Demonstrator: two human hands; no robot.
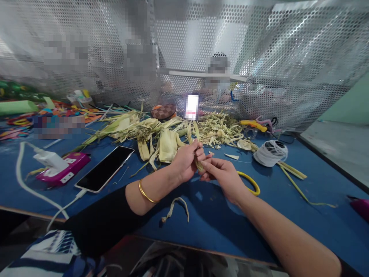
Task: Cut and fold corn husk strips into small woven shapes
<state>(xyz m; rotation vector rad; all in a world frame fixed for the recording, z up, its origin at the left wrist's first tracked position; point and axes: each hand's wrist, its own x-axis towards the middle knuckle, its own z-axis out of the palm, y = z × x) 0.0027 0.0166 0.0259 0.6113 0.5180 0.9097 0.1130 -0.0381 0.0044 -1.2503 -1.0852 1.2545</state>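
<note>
Between my two hands, above the middle of the blue table, is a thin strip of pale green corn husk [196, 130]. My left hand [188, 157], below a gold bangle [147, 192], is closed around the husk, which sticks up past the fingertips. At the husk's lower end my right hand [220, 171] pinches with thumb and fingers. Just behind my hands lie a broad folded husk [168, 145] and a heap of shredded husk [220, 129]. One curled dry strip [175, 207] rests on the table in front of them.
A phone [105, 169] on a charging cable and a purple power strip [63, 169] lie at left. To the right are a spool of white thread [270, 153], a yellow ring [252, 184] and loose strips [300, 188]. A perforated metal screen [196, 42] stands behind.
</note>
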